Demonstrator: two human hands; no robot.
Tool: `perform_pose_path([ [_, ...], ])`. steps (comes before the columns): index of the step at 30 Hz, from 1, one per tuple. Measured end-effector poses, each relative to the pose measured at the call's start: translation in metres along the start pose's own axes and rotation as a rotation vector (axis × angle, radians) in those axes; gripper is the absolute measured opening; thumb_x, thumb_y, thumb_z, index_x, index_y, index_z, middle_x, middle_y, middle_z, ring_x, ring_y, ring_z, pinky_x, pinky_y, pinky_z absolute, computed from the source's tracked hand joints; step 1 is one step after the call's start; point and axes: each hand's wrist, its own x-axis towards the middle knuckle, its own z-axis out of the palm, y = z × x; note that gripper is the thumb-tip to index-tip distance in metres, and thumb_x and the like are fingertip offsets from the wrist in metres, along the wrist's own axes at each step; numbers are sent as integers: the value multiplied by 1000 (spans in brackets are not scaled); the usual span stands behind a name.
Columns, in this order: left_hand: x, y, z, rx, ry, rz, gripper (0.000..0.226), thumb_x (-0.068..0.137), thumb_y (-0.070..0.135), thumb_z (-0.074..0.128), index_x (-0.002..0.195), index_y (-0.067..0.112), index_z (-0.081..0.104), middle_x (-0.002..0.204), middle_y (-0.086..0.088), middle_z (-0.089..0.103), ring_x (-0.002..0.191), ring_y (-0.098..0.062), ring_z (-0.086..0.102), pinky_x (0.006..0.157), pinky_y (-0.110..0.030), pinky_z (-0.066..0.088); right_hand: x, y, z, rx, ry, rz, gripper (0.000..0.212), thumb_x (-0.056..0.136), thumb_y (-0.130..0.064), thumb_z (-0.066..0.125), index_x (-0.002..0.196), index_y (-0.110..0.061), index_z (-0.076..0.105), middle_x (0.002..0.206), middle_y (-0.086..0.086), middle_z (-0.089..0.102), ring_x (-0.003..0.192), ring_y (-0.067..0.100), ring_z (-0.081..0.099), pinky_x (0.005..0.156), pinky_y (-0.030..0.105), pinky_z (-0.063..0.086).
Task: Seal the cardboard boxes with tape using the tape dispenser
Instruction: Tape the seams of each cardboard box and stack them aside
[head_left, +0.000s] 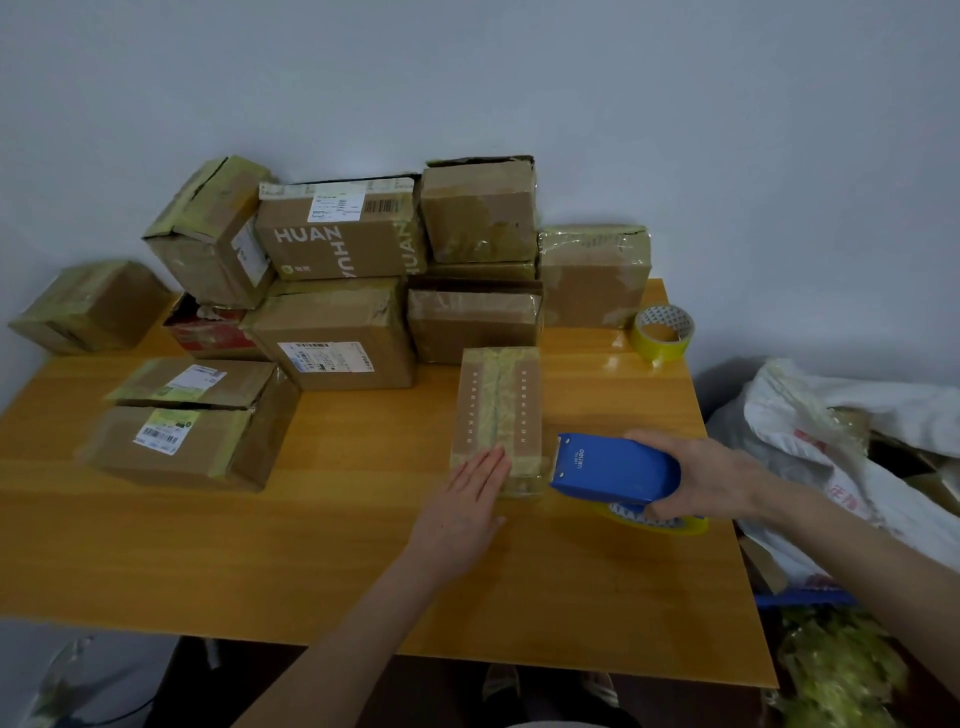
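1. While its fingers curl round the far side and its thumb closes on the near side, the right hand (711, 478) grips the blue tape dispenser (615, 470) and holds it low over the table (311, 545), front end pointing left.
2. A yellow tape roll (675, 525) sits in the dispenser and shows below the blue body and the hand.
3. The dispenser's front end is just beside the near right corner of the small box (498, 410); I cannot tell whether it touches the cardboard.
4. The left hand (467, 499) lies flat and open, fingers straight and together. Its fingertips press on the near end of that box's top, and its palm is over the table in front of the box.
5. The small box lies lengthwise away from the person, near the middle of the table, with tape along its top seam and across its near end.
6. Behind it, against the wall (519, 78), the stacked boxes (343, 291) stand two high, already heavily taped; one reads HUAN.
7. A labelled box (192, 431) sits well apart to the left, nearer the front edge.
8. A spare roll (662, 332) stands at the table's far right corner, just beside the rightmost box.
9. A white bag (831, 441) lies off the table's right edge.
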Motion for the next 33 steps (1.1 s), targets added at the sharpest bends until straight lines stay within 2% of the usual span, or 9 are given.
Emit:
perform_pose_path([
  [2, 0, 0, -1, -16, 0, 10, 70, 103, 39, 32, 143, 22, -23, 152, 5, -28, 140, -8, -25, 117, -28, -13, -4, 8, 0, 21, -4, -5, 96, 55, -60, 71, 140, -55, 25, 118, -18, 54, 102, 9, 57, 86, 37, 53],
  [7, -1, -6, 1, -6, 28, 38, 72, 102, 40, 34, 146, 20, -19, 152, 5, -25, 140, -8, -23, 120, -31, -8, -14, 16, -10, -9, -30, 49, 89, 71, -41, 79, 142, -50, 25, 114, -14, 52, 96, 8, 56, 88, 32, 50],
  [14, 2, 8, -4, -9, 76, -24, 71, 99, 49, 37, 153, 27, -4, 161, 3, -6, 149, -15, -2, 114, -28, -11, 0, -5, -5, -265, -62, 62, 85, 76, -47, 68, 146, -46, 21, 111, -11, 57, 102, 15, 56, 85, 34, 51],
  [18, 11, 21, -14, 4, 102, -103, 68, 96, 58, 37, 152, 39, 2, 158, -3, 10, 146, -23, 9, 120, -40, 12, 7, -16, -3, -344, -48, 38, 82, 79, -51, 65, 147, -45, 20, 100, -12, 51, 91, 13, 48, 69, 27, 42],
  [19, 12, 25, -15, -6, 99, -113, 70, 95, 58, 38, 152, 38, 2, 159, -3, 9, 146, -24, 8, 120, -42, 12, 9, -16, -3, -350, -52, 43, 83, 78, -52, 65, 147, -44, 20, 99, -12, 50, 90, 13, 47, 69, 27, 41],
  [22, 11, 30, -5, 54, 59, -84, 81, 96, 58, 37, 151, 26, -12, 161, -2, -13, 146, -22, -17, 115, -46, -14, 10, -21, -1, -371, -70, 28, 81, 79, -53, 65, 147, -44, 21, 98, -12, 50, 90, 14, 49, 69, 28, 42],
  [24, 12, 31, 2, 79, 76, -62, 86, 93, 61, 38, 147, 25, -19, 159, -2, -17, 142, -24, -22, 111, -49, -18, 12, -23, 0, -365, -72, 22, 82, 79, -53, 66, 147, -43, 22, 99, -10, 51, 96, 15, 53, 72, 28, 44],
  [29, 17, 31, 6, 59, 35, -56, 79, 87, 65, 27, 152, 30, 0, 160, -3, 11, 145, -31, 11, 112, -58, 6, 15, -21, 1, -339, -60, 19, 85, 78, -54, 66, 149, -42, 20, 100, -11, 49, 101, 16, 55, 72, 27, 43],
  [33, 17, 23, 12, 43, 16, -49, 77, 87, 65, 20, 153, 28, 3, 161, 1, 6, 147, -28, 7, 114, -56, 6, 8, -12, -5, -327, -73, 33, 81, 80, -50, 66, 147, -44, 20, 103, -10, 52, 97, 15, 53, 80, 31, 51],
])
